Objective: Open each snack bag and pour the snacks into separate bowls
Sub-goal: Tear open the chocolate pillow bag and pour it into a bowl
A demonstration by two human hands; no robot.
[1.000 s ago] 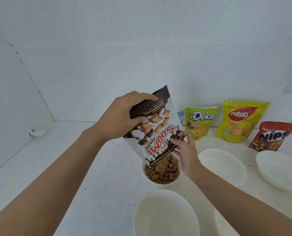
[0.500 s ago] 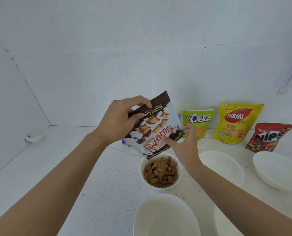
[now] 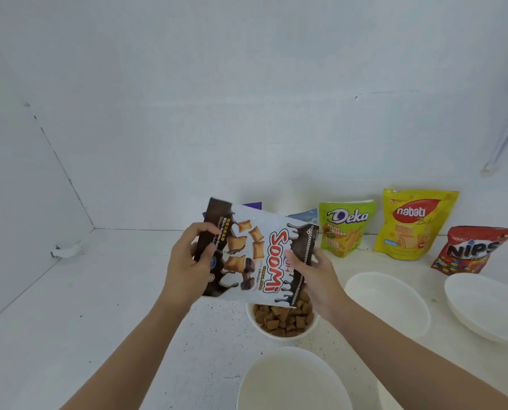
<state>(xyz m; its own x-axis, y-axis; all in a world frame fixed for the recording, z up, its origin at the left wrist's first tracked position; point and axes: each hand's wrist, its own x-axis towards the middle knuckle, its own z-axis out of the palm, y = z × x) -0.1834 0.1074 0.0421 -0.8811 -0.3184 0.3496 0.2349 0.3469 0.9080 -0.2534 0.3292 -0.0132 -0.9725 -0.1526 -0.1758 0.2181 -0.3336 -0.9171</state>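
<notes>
Soomi bag (image 3: 255, 255), clasped by both hands' closed grip, hides the filled bowl's (image 3: 282, 324) far rim.

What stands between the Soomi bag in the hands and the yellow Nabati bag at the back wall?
In the head view, the green Deka bag stands between the Soomi bag and the Nabati bag, with a pale blue packet peeking out beside it.

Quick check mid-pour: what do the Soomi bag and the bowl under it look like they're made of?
Soomi bag: looks like thin printed plastic film, glossy; it bends and creases in the grip of the left hand and right hand. Bowl of snacks: plain white, smooth, with a thick rounded rim; it could be ceramic or melamine, and the picture does not settle which.
</notes>
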